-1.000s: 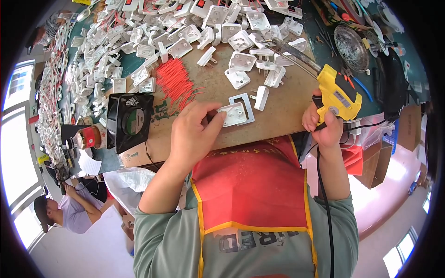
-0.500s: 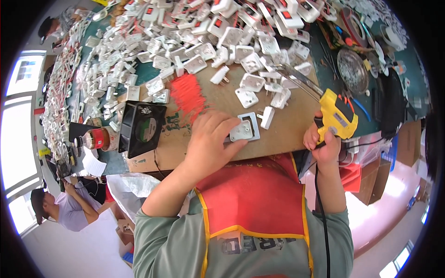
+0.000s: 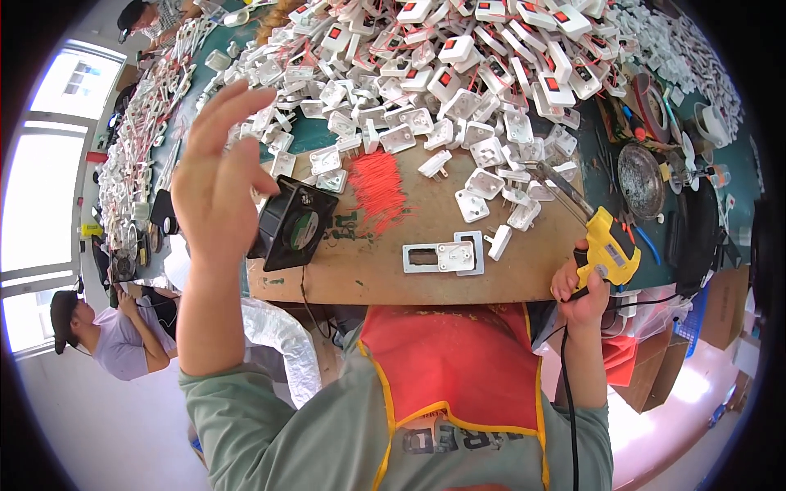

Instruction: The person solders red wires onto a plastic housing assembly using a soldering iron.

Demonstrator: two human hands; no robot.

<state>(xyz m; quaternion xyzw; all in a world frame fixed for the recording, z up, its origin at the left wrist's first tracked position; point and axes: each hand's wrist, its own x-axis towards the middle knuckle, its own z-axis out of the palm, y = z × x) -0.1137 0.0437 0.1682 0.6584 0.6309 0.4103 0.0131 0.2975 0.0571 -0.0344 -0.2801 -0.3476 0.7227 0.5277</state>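
Note:
My right hand is wrapped round the handle of a yellow soldering gun, whose long metal tip points up-left toward the white plug parts. My left hand is raised over the left of the bench, fingers apart, with nothing seen in it; it partly covers a black square fan. On the brown board, a white plug housing sits in a grey flat frame, in front of me and apart from both hands. A white plug piece lies just right of the frame.
A bundle of short red wires lies on the board. White plug housings and switch boxes with red wires are heaped behind. At right are a round metal dish and tools. Two people are at the left.
My left hand has lifted off the plug housing in the frame and moved left and up, past the fan. My right hand keeps the soldering gun in about the same place.

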